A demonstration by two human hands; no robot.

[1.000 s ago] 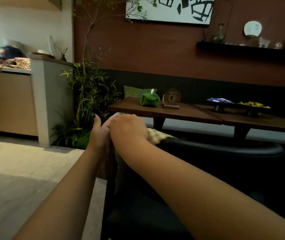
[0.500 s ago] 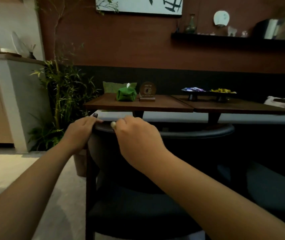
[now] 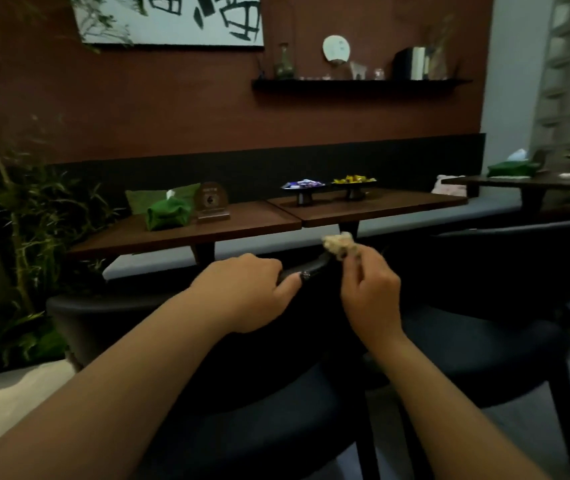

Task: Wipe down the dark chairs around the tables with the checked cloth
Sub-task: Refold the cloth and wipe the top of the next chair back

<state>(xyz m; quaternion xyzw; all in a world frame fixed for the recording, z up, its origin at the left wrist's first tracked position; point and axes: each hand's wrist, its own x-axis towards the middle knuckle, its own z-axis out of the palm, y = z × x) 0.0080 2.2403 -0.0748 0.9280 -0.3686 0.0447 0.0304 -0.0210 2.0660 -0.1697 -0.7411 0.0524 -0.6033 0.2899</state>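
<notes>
the left hand (image 3: pixel 242 292) has its fingers curled over the top rail of the near dark chair (image 3: pixel 276 427), while the right hand (image 3: pixel 370 299) pinches the bunched cloth (image 3: pixel 339 244) just above that rail, before the worktop (image 3: pixel 207 230).

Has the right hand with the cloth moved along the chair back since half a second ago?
Yes. The right hand with the checked cloth has slid rightward along the chair back, away from the left hand.
</notes>
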